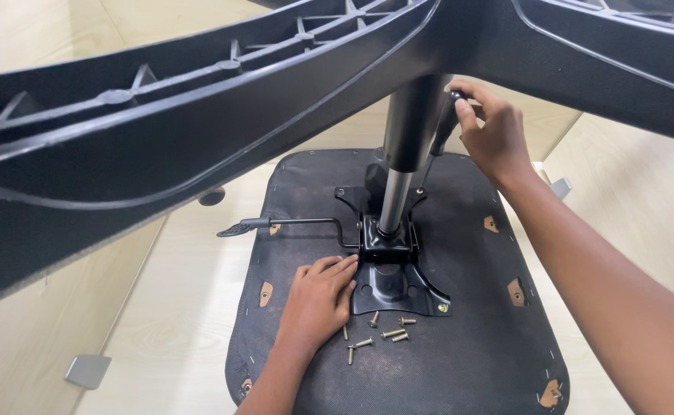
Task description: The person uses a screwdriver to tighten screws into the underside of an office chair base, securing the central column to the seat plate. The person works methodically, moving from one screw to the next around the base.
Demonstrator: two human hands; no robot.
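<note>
An upturned office chair seat [475,338], its underside covered in black fabric, lies on a pale wooden surface. A black metal mechanism plate [392,283] sits on the seat, with a gas lift cylinder [398,184] rising from it. My left hand [317,303] lies flat on the seat, fingertips touching the plate's left edge. My right hand [490,134] grips the black handle of a screwdriver [443,131], whose shaft slants down toward the plate's far corner. Several brass screws [379,335] lie loose on the fabric by my left hand. One screw [443,307] sits in the plate's near right corner.
The black plastic star base [198,131] of the chair looms across the top of the view, close to the camera. A black adjustment lever [275,225] sticks out left from the mechanism. A grey metal foot [87,370] shows at the lower left.
</note>
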